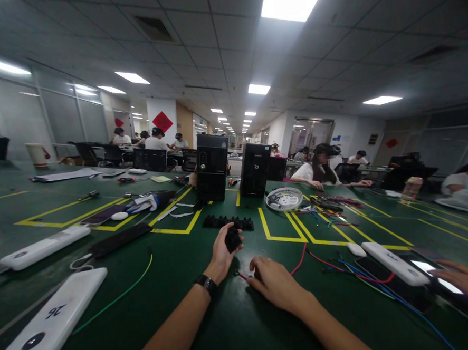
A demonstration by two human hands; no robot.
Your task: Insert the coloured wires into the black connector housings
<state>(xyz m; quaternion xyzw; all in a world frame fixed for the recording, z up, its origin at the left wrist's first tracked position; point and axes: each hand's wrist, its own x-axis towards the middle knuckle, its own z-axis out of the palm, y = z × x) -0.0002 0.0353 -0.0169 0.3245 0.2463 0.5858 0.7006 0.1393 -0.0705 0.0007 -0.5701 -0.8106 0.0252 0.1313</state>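
Note:
A small black block-shaped part (pixel 233 239) rests in my left hand (pixel 221 249), palm turned up and fingers curled around it. My right hand (pixel 274 279) is beside it, low over the green table, with thumb and fingers pinched on a red wire (pixel 300 260). The wire's dark tip pokes out to the left of the fingers, and its other end runs off to the right behind the hand. Just beyond my left hand lies a row of black ridged parts (pixel 228 223) on the table.
Two black computer-like boxes (pixel 212 168) stand ahead. A white basket (pixel 283 199) and tangled wires (pixel 335 206) lie right of them. White power banks (pixel 48 318) and a green-yellow wire (pixel 118 300) are at left. Another person's hand (pixel 466 282) touches a lit phone (pixel 436 277) at right.

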